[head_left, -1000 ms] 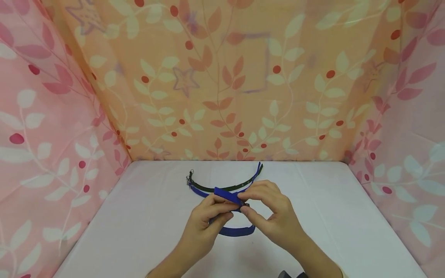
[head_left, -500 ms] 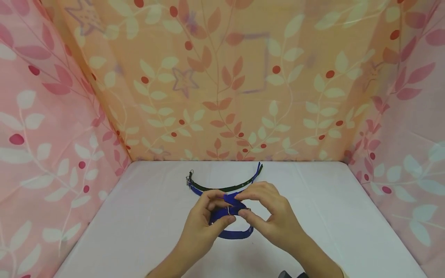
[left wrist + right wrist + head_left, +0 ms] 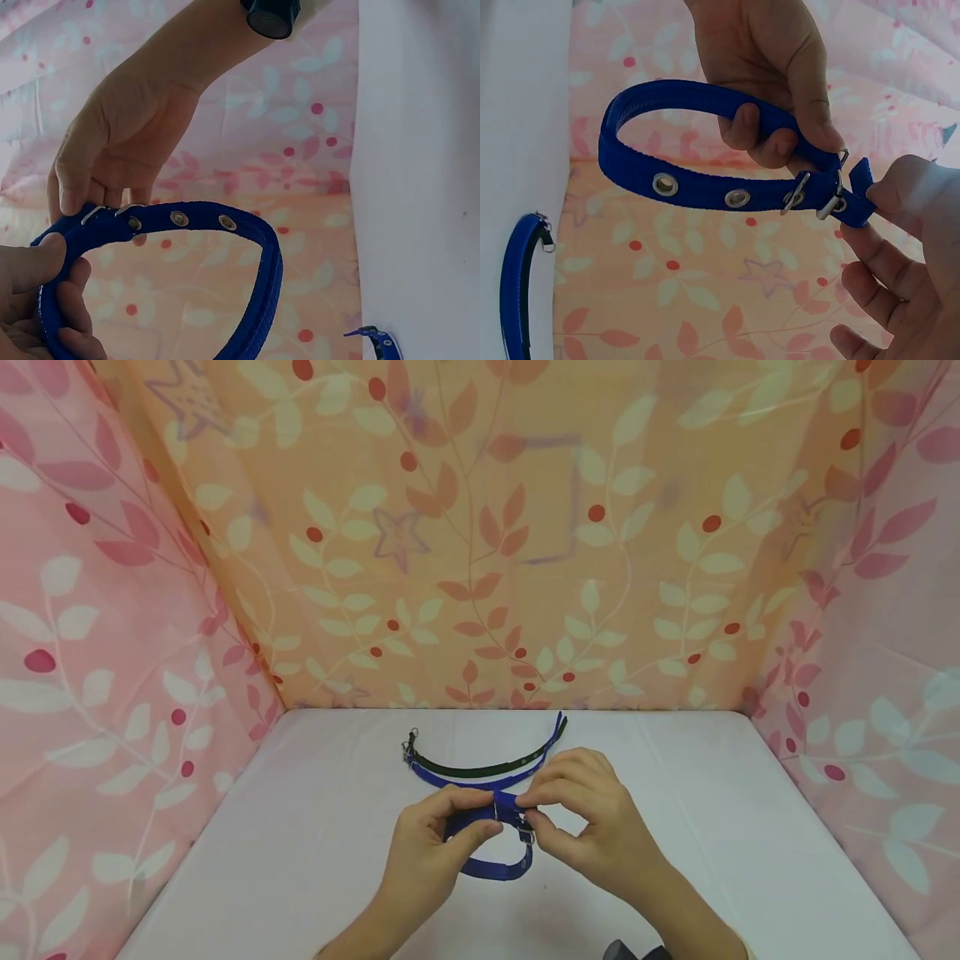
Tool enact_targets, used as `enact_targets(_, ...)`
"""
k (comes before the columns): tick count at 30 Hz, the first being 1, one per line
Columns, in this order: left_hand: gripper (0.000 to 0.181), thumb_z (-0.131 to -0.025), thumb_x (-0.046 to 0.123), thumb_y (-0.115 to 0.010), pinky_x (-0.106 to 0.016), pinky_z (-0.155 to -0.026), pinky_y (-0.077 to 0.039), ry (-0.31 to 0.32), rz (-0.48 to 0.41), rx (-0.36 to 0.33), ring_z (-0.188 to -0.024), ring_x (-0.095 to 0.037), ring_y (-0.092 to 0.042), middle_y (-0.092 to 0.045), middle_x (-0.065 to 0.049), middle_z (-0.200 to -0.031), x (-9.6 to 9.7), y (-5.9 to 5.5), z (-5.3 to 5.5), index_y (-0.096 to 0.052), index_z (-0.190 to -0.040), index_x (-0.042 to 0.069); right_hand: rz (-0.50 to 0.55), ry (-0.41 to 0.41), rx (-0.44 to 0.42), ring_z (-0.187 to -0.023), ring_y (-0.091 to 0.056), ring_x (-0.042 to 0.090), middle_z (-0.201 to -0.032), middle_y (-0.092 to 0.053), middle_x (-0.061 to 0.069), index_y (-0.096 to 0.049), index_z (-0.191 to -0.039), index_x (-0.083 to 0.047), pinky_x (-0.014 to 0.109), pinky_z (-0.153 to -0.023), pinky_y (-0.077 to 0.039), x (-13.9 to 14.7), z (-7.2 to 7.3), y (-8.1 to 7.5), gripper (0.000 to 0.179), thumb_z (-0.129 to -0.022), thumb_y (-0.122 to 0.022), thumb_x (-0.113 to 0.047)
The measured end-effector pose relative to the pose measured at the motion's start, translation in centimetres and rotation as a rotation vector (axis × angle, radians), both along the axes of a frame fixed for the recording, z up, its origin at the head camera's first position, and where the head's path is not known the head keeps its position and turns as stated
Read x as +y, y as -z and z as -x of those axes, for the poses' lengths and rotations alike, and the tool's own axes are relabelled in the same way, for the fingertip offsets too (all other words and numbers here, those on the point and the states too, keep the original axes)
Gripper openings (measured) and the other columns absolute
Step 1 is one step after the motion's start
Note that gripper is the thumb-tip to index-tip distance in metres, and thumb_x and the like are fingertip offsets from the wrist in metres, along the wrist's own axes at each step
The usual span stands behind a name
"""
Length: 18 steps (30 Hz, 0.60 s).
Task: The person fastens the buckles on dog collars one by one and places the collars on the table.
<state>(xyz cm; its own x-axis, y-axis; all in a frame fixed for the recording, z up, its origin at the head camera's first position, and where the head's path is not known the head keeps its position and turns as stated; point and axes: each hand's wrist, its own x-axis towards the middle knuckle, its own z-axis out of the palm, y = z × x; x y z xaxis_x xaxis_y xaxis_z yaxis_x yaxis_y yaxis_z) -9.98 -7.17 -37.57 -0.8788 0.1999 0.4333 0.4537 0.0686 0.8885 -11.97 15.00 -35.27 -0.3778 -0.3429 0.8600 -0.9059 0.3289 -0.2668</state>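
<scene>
A blue collar point(image 3: 495, 868) with metal eyelets is curved into a loop, held above the white table between both hands. My left hand point(image 3: 431, 839) grips the band beside the buckle, thumb and fingers on either side. With thumb and forefinger, my right hand point(image 3: 592, 814) pinches the collar's short strap end point(image 3: 862, 180). In the right wrist view this end is folded back just beyond the metal buckle point(image 3: 831, 204). A metal ring point(image 3: 795, 193) crosses the band beside the buckle. The left wrist view shows the eyelet point(image 3: 179, 218) side of the loop.
Behind the hands, a dark green collar point(image 3: 472, 772) and another blue collar point(image 3: 442, 784) lie curved side by side on the white table point(image 3: 285, 843). Patterned cloth walls point(image 3: 480, 610) stand at the back and both sides. A dark object point(image 3: 622, 950) shows at the front edge.
The strap end that stuck up over the left fingers has come down and sits between both hands. The left fingers have shifted along the band, and the hanging loop has moved slightly left.
</scene>
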Motion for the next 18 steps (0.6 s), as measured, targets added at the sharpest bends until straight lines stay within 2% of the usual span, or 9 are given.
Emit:
enact_targets(5, 0.022, -0.09, 0.01, -0.078, -0.027, -0.079, -0.061, -0.001, 0.002, 0.081, -0.091, -0.018, -0.074, -0.076, -0.002, -0.103, 0.05, 0.07, 0.0, -0.074, -0.111, 0.011, -0.019, 0.01, 0.005, -0.097, -0.06, 0.017, -0.091, -0.068, -0.01, -0.077, -0.093, -0.02, 0.032, -0.098, -0.039, 0.3, 0.02, -0.08, 0.029, -0.071, -0.078, -0.001)
enact_targets(12, 0.022, -0.09, 0.01, -0.077, -0.027, -0.079, -0.061, 0.009, 0.006, 0.093, -0.09, -0.016, -0.073, -0.076, -0.002, -0.103, 0.2, 0.14, 0.03, -0.074, -0.113, 0.011, -0.05, 0.005, 0.043, -0.095, -0.06, 0.016, -0.09, -0.067, -0.011, -0.076, -0.091, -0.021, 0.034, -0.095, -0.04, 0.48, 0.12, -0.11, 0.029, -0.07, -0.078, -0.001)
enact_targets(14, 0.022, -0.091, 0.011, -0.077, -0.028, -0.079, -0.061, 0.022, 0.014, 0.081, -0.089, -0.016, -0.072, -0.076, -0.002, -0.103, 0.16, 0.14, 0.06, -0.074, -0.113, 0.009, -0.066, 0.005, 0.042, -0.096, -0.059, 0.015, -0.091, -0.067, -0.011, -0.076, -0.092, -0.021, 0.034, -0.095, -0.04, 0.55, 0.13, -0.11, 0.028, -0.071, -0.078, -0.002)
enact_targets(18, 0.024, -0.091, 0.014, -0.078, -0.028, -0.081, -0.061, 0.066, 0.041, 0.003, -0.091, -0.016, -0.072, -0.075, -0.002, -0.104, -0.04, 0.01, 0.18, -0.073, -0.114, 0.01, -0.098, 0.0, 0.012, -0.099, -0.059, 0.014, -0.095, -0.068, -0.012, -0.076, -0.096, -0.022, 0.034, -0.098, -0.039, 0.61, 0.09, -0.05, 0.025, -0.077, -0.079, -0.006)
